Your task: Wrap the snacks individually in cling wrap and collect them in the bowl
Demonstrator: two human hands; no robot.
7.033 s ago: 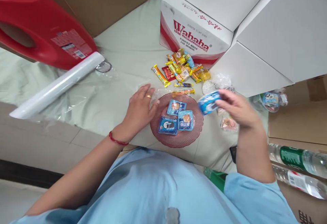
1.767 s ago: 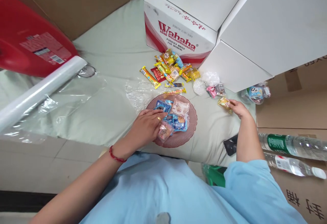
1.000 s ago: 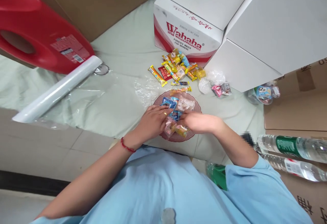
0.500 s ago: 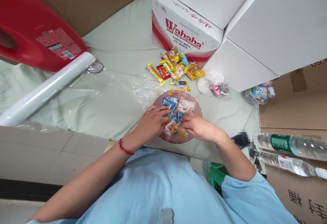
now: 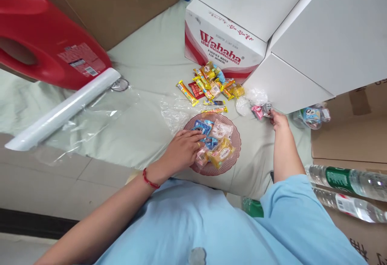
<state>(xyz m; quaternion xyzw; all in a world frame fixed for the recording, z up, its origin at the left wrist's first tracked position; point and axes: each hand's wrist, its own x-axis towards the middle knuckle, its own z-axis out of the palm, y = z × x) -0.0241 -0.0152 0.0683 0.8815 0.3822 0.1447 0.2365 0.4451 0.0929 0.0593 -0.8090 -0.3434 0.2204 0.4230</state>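
A pinkish ribbed plate (image 5: 237,144) holds several wrapped snacks: blue packets (image 5: 202,127), a white packet (image 5: 222,129) and a yellow-wrapped snack (image 5: 223,153). My left hand (image 5: 187,148), a red cord round its wrist, lies over the plate's left side, fingers stretched across the packets there. Off to the right of the plate, my right hand (image 5: 278,120) pinches the edge of a grey snack packet (image 5: 266,108). Touching that packet is a small pink packet (image 5: 257,112). My right fingertips are partly hidden.
Yellow snack sticks (image 5: 187,92) and other sweets are heaped before the Wahaha carton (image 5: 223,49). Clear plastic wrap (image 5: 172,112) lies behind the plate. A plastic film roll (image 5: 63,110) and red jug (image 5: 54,43) stand left; water bottles (image 5: 338,178) lie right.
My right hand has left the plate and reached right to the grey packet. The yellow-wrapped snack now shows fully on the plate. My left hand has stayed on the plate.
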